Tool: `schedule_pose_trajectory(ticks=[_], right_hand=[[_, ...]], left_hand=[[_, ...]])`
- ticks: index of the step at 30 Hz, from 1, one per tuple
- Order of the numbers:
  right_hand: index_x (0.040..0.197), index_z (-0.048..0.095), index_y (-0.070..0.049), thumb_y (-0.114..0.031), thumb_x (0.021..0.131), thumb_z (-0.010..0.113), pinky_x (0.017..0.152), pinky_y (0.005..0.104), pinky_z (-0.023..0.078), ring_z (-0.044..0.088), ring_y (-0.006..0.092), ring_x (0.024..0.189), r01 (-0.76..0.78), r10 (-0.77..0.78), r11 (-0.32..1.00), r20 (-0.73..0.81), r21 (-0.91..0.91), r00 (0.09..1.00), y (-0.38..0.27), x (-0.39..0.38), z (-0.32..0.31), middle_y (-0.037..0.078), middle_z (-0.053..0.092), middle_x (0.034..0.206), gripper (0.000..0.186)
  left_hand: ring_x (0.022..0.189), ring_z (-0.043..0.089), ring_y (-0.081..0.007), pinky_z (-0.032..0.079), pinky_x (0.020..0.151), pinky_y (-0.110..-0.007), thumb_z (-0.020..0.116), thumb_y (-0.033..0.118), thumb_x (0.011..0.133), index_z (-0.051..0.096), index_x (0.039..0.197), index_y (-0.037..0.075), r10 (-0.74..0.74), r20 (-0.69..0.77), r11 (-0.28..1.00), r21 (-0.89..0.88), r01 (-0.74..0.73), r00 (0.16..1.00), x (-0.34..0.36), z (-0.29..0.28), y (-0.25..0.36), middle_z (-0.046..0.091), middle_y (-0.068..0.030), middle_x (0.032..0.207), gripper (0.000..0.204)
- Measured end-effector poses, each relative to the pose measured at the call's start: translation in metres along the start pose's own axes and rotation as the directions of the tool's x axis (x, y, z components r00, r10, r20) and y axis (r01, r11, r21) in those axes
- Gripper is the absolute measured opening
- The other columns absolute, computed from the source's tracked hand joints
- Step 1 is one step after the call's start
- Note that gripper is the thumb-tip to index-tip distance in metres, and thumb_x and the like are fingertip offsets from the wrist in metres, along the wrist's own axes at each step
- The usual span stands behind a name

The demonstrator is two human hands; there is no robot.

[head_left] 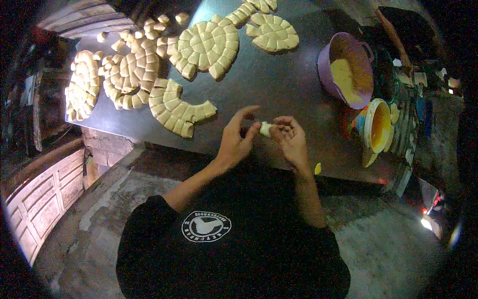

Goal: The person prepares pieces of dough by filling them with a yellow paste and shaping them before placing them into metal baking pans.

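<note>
Both of my hands meet over the near edge of a dark table. A small pale dough piece sits between them. My left hand pinches it from the left with thumb and fingers, index finger raised. My right hand curls around its right side. The nearest cut dough slab, a curved strip scored into small blocks, lies to the left of my left hand.
Several round, scored dough slabs cover the far left of the table. A purple pot with yellow filling and a yellow bowl stand at the right. A small yellow bit lies at the table's near edge. Concrete floor lies below.
</note>
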State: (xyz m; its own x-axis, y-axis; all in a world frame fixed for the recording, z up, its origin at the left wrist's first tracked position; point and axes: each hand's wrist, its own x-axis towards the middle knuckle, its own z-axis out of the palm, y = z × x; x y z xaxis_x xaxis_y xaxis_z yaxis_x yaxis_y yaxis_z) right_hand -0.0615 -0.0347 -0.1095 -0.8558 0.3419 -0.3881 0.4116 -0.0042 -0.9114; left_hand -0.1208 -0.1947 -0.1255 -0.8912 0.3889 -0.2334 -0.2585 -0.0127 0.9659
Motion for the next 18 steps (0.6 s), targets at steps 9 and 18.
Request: schedule_pose_trajectory(ticks=[9,18], right_hand=[[0.101,0.06,-0.005,-0.015,0.088,0.062,0.076,0.0387,0.05,0.06,0.0315,0.089,0.438,-0.49,0.668,0.088,-0.601,0.867,0.033,0.027,0.051,0.014,0.06,0.097,0.017],[0.09,0.05,-0.006,-0.015,0.076,0.072,0.071,0.0366,0.043,0.052,0.0251,0.081,0.59,-0.422,0.771,0.502,-0.239,0.755,0.067,0.086,0.14,0.007,0.052,0.086,0.027]], left_hand=[[0.108,0.053,-0.0286,0.033,0.096,-0.044,0.064,0.009,0.082,0.05,0.114,0.001,0.401,-0.027,0.566,0.793,-0.224,0.916,-0.017,-0.076,-0.038,0.056,-0.0133,0.118,0.037],[0.118,0.05,-0.0298,0.018,0.109,-0.061,0.062,0.008,0.066,0.051,0.116,-0.005,0.462,0.075,0.145,0.977,-0.159,0.884,-0.039,-0.09,-0.082,0.049,-0.0156,0.131,0.053]])
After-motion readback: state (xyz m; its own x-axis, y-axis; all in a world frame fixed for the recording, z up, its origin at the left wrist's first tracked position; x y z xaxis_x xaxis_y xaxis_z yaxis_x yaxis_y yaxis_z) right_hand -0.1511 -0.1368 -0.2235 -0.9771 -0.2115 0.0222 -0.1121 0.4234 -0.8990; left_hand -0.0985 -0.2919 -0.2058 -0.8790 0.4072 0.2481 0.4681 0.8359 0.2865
